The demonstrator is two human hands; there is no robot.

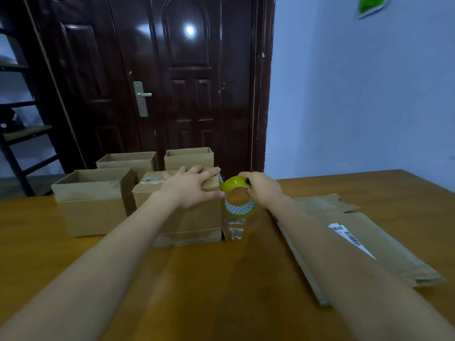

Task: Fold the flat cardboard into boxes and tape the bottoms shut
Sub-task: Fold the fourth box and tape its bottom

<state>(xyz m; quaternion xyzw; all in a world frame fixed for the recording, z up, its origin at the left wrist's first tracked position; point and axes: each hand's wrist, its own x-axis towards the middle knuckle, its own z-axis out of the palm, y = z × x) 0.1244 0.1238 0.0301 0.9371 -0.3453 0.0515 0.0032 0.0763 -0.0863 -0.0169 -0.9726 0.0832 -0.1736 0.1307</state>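
A folded cardboard box (187, 220) stands bottom-up on the wooden table (221, 279), with tape along its top seam and its lower front edge. My left hand (194, 187) lies flat on the box's top, fingers straight, thumb at its right edge. My right hand (262, 187) grips a yellow tape roll (240, 198) just off the box's right side. A clear strip of tape (234, 227) hangs from the roll down along the box's right corner. A stack of flat cardboard (357, 242) with a barcode label lies to the right, partly under my right forearm.
Three open-topped boxes stand to the left and behind: one (92, 205) at the left, two (128, 162) (188, 158) at the back near the table's far edge. A dark door (172, 82) is behind the table, a metal shelf (19, 134) at far left.
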